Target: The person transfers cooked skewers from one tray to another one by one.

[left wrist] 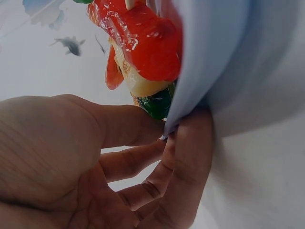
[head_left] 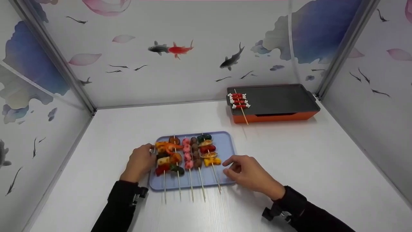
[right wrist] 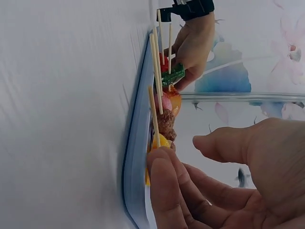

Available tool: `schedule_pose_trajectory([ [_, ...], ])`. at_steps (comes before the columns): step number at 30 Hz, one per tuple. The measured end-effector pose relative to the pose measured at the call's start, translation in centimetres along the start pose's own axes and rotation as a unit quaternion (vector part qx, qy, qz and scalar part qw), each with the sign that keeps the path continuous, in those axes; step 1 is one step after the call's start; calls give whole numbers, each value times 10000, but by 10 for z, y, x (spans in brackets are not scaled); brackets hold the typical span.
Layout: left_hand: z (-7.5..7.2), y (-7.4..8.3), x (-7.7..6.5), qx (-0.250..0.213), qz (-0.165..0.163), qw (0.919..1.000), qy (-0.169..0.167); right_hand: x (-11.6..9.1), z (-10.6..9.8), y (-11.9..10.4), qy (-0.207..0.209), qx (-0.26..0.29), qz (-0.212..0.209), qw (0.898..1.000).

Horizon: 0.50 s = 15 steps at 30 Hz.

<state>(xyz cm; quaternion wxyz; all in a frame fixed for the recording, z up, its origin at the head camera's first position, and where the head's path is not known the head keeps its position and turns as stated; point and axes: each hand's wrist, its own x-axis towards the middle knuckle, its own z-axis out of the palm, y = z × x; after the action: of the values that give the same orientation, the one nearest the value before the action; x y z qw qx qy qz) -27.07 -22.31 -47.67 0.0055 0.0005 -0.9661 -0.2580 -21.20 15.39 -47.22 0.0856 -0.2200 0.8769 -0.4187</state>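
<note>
A pale blue tray (head_left: 227, 145) lies on the white table with several toy food skewers on it, their sticks reaching past its near edge. At its left edge my left hand (head_left: 140, 163) pinches the rim; the left wrist view shows the thumb above and fingers under the raised-looking rim (left wrist: 205, 57). By the right edge hovers my right hand (head_left: 249, 174), thumb apart from its bent fingers, holding nothing. Closest to it is the skewer with yellow pepper (head_left: 212, 161). Left of that are a meatball skewer (head_left: 195, 154), a pink ball skewer (head_left: 187, 155) and mixed skewers (head_left: 175, 158).
A black-topped orange grill (head_left: 280, 100) stands at the back right of the table. Across its left end lies a skewer of red and white pieces (head_left: 239, 101), its stick overhanging the front. Printed panels (head_left: 193, 77) enclose the back and sides.
</note>
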Motion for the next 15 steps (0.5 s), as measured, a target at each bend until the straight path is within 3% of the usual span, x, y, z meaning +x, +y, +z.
schedule_pose_trajectory([
  [8, 0, -2, 0, -7, -6, 10000, -22, 2, -5, 3, 862, -434, -430, 9944],
  [15, 1, -1, 0, 21, -12, 10000, -7, 5, -7, 9, 1299, -1139, -765, 9820],
])
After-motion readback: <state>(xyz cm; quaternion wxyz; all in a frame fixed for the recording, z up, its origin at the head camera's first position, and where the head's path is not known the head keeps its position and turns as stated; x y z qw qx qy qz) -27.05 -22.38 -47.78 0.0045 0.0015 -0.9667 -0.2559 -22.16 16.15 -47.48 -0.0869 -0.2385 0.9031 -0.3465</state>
